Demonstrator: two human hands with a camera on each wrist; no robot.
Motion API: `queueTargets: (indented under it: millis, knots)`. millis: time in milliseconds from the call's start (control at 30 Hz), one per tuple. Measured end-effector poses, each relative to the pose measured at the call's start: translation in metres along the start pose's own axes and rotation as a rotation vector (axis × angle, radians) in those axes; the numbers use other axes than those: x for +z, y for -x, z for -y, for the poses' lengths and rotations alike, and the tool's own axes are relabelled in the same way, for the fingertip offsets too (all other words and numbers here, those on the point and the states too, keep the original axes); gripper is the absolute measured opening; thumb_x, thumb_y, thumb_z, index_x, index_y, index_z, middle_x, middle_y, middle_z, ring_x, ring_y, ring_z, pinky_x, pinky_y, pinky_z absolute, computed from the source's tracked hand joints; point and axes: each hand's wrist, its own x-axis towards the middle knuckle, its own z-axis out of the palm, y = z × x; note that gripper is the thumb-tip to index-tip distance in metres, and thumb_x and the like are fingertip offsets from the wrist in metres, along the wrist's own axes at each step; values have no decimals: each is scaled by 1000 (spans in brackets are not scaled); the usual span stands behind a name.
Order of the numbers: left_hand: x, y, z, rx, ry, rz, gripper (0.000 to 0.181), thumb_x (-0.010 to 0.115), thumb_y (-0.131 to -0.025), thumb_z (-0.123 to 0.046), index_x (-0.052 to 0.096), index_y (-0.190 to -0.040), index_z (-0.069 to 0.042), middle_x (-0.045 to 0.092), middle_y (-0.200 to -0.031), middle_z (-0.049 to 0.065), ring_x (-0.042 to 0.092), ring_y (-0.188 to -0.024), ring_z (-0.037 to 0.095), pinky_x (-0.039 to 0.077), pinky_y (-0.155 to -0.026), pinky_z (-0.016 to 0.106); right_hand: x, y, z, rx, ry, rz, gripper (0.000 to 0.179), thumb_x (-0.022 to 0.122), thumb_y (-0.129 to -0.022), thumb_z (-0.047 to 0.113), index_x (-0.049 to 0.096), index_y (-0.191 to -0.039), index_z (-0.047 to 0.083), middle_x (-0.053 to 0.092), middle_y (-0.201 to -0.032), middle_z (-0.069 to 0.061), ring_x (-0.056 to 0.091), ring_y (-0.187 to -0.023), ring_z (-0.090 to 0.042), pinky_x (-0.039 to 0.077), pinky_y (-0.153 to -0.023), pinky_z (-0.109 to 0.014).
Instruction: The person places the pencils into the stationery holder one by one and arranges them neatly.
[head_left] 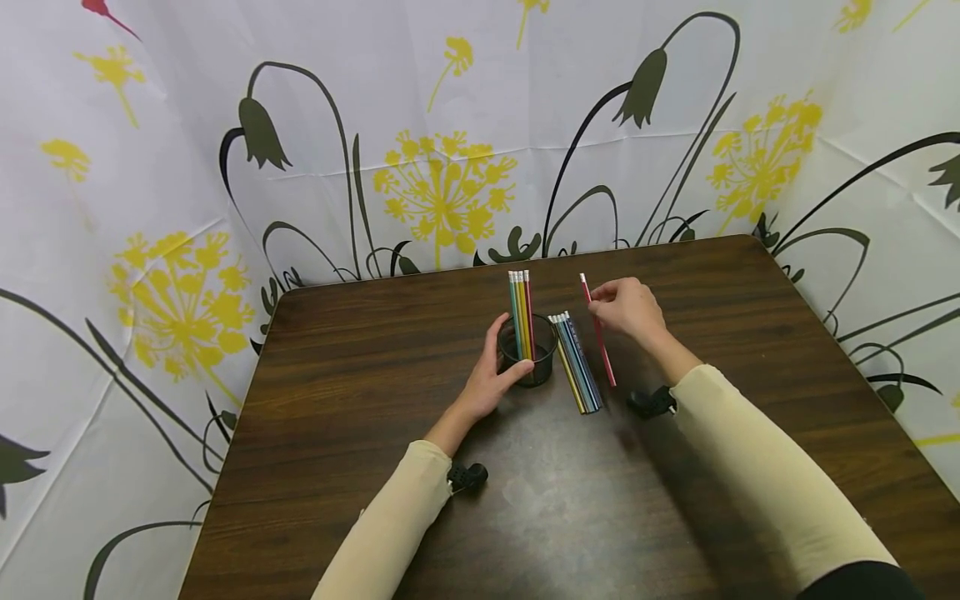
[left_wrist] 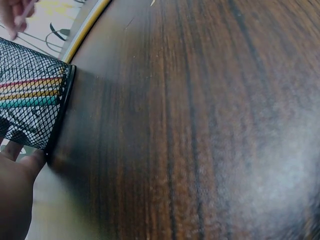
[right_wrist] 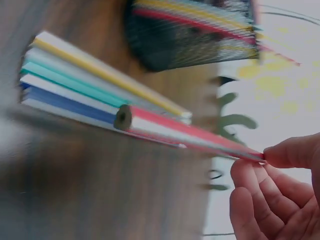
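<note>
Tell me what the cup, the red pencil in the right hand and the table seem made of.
Cup: black wire mesh, probably coated metal; the open weave shows pencils through it.
Red pencil: likely painted wood; its blunt end looks bare and brownish, though blurred.
Table: wood or wood-look laminate, slightly glossy; dark grain runs across it and light glares off it.

red pencil [head_left: 603, 350]: held, slanted | black mesh cup [head_left: 543, 367]: upright, pencils [head_left: 522, 312] inside | pencil row [head_left: 578, 367]: lying between

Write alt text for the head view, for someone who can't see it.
A person's right hand pinches a red pencil beside a row of pencils on a dark wood-grain table. The left hand holds a black mesh cup with several standing pencils inside; a flower-patterned backdrop rises behind.
</note>
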Motion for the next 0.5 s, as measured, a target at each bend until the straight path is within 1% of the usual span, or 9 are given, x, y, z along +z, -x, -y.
queueTargets:
  millis: [100, 233, 333, 367, 500]
  knots:
    - [0, 0, 0, -3, -18, -3, 80, 63, -96, -11, 10, -156, -13, 33, -150, 23, 34, -137, 40, 26, -110, 58, -12, 2, 13, -28, -132, -16, 28, 63, -94, 22, 71, -115, 4, 73, -91, -9, 69, -74, -24, 52, -60, -29]
    - [-1, 1, -1, -12, -31, 0, 80, 63, -97, -15, 10, -157, -16, 30, -152, 22, 31, -139, 40, 26, -109, 59, -24, 5, 29, -43, -315, -37, 30, 64, -94, 19, 68, -116, 0, 72, -98, -15, 70, -74, -22, 54, -56, -27]
    - [-1, 1, -2, -17, -34, 7, 80, 63, -97, -16, 9, -157, -17, 28, -153, 22, 30, -139, 42, 26, -109, 60, -28, 6, 39, -60, -413, -44, 31, 64, -93, 18, 68, -117, 0, 71, -102, -17, 70, -74, -15, 55, -57, -27]
    - [-1, 1, -2, -18, -35, 8, 80, 63, -97, -16, 9, -157, -17, 28, -153, 22, 30, -139, 41, 26, -109, 60, -28, 7, 41, -71, -442, -45, 31, 64, -93, 18, 68, -118, -1, 71, -103, -18, 70, -74, -13, 56, -58, -29]
    - [0, 0, -2, -15, -37, 11, 80, 63, -97, -16, 9, -157, -16, 28, -154, 21, 30, -140, 39, 26, -110, 58, -26, 10, 49, -123, -528, -66, 33, 65, -93, 17, 66, -120, -2, 70, -102, -20, 70, -74, -13, 57, -61, -35]
